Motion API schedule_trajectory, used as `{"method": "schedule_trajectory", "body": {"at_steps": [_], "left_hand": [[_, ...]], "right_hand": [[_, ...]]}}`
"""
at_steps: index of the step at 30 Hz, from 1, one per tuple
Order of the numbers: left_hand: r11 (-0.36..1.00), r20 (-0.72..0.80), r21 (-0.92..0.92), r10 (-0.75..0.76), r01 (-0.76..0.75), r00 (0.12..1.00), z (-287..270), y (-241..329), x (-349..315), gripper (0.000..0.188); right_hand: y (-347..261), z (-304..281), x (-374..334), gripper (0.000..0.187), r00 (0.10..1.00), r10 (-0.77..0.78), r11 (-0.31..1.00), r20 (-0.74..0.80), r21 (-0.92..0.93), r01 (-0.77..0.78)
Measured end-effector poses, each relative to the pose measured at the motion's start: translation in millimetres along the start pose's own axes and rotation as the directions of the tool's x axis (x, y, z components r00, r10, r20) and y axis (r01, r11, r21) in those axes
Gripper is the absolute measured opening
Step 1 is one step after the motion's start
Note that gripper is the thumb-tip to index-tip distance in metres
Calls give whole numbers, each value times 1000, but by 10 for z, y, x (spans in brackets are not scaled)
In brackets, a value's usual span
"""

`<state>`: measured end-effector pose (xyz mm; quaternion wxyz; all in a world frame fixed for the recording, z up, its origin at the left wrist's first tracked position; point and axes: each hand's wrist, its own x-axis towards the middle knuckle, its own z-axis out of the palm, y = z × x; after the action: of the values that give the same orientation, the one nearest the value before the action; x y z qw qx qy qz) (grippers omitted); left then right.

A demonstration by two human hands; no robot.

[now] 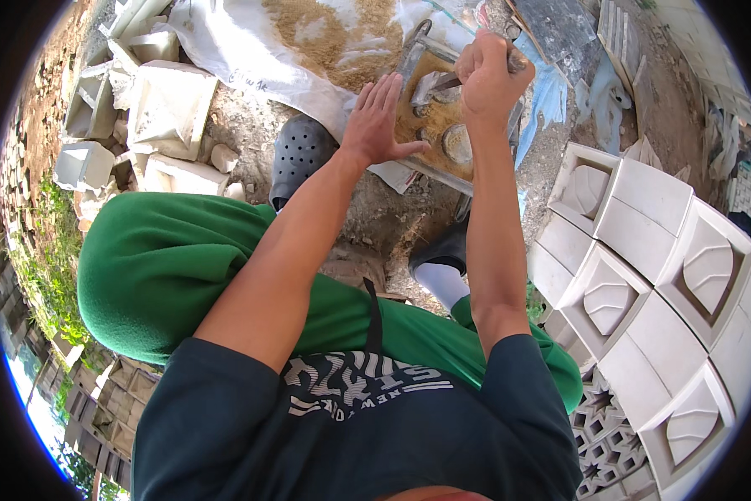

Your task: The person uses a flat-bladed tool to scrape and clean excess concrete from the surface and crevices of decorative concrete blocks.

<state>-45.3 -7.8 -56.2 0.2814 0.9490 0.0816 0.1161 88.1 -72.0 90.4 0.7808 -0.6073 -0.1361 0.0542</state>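
Note:
My right hand [492, 79] is closed around the handle of what looks like a trowel [449, 83], with its pale blade over a sandy mould. This mould is a shallow metal frame [444, 174] on the ground between my feet, filled with yellowish-brown sand mix. A pale round piece [457, 144] shows in the fill near the right side. My left hand [380, 125] rests flat at the frame's left edge, fingers outstretched and thumb apart, holding nothing. Part of the mould is hidden behind my right hand and forearm.
A white sheet [242, 50] bearing more sand [338, 37] lies beyond the mould. Cast white blocks [171, 104] are piled at left. Rows of patterned white blocks [634, 213] stand at right. My dark clogs [302, 154] flank the frame; torn blue plastic [545, 104] lies beside it.

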Motion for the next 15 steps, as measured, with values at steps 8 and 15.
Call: {"method": "schedule_trajectory", "body": {"at_steps": [8,15], "left_hand": [[1000,-3,-10,-4,4,1000,11,-22,21,124],[1000,-11,-26,8,-9,1000,23,-6,33,123]], "right_hand": [[43,33,30,40,1000,-16,997,15,-73,17],[20,110,-26,41,997,32,993,76,-117,-23]]}}
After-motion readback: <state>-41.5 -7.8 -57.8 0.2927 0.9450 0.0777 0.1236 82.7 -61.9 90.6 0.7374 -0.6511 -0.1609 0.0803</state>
